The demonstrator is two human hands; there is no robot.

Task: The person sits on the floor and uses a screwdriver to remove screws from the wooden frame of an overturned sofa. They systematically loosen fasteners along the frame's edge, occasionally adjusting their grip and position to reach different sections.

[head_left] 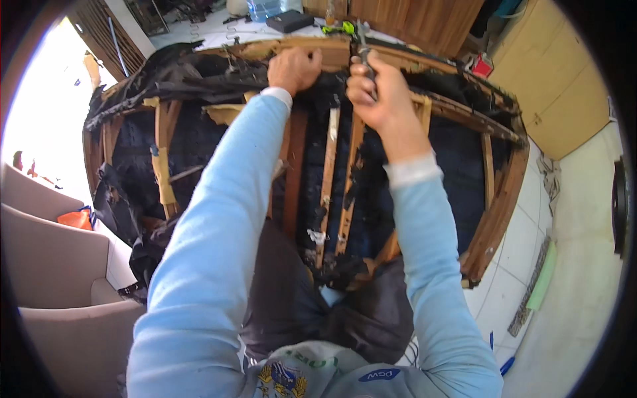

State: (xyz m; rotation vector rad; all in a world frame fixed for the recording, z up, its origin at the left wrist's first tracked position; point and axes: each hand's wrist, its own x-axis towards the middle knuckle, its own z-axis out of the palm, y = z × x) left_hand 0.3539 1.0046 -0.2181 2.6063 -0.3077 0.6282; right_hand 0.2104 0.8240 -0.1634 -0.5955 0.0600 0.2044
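Left hand (294, 69): twelve o'clock, curled at wooden frame (337, 57); cannot tell if grasping
Right hand (379, 87): one o'clock, clenched round metal tool (363, 50)

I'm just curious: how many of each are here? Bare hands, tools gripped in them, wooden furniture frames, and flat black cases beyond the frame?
Bare hands: 2 (left hand, right hand)
Gripped tools: 1 (grey hand tool, right hand)
Wooden furniture frame: 1
Flat black case: 1
Total: 5
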